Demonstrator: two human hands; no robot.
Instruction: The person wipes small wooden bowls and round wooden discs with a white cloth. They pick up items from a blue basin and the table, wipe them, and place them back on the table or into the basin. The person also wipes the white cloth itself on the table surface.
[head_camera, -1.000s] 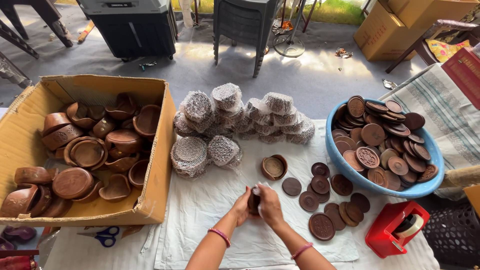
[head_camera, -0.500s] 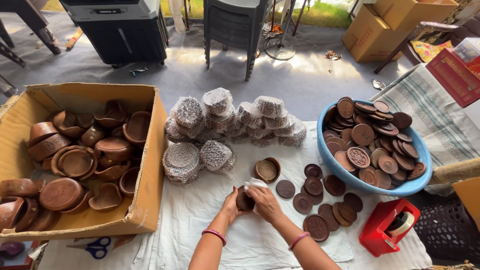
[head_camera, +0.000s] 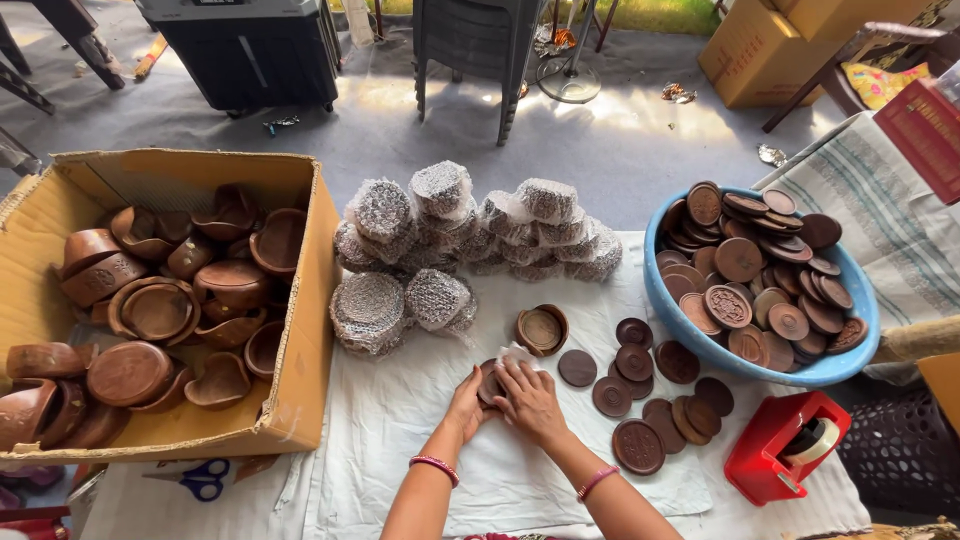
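Hands meet on the white cloth (head_camera: 420, 400): left hand (head_camera: 466, 400) and right hand (head_camera: 528, 398) curl fingers around one small round brown wooden piece (head_camera: 490, 380). It seems partly wrapped in clear bubble wrap (head_camera: 515, 355). Round brown wooden lids (head_camera: 640, 400) lie just beside.

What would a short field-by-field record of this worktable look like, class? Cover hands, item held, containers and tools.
Left hand: holds the side of a small brown disc
Right hand: presses white wrap over the disc
Work surface: white cloth
Cardboard box: left, full of brown bowls
Wrapped bundles: piled at the middle, behind the hands
Blue basin: right, heaped with brown discs
Loose discs: on the cloth beside the basin
Tape dispenser: red, near right
Scissors: blue-handled, below the box
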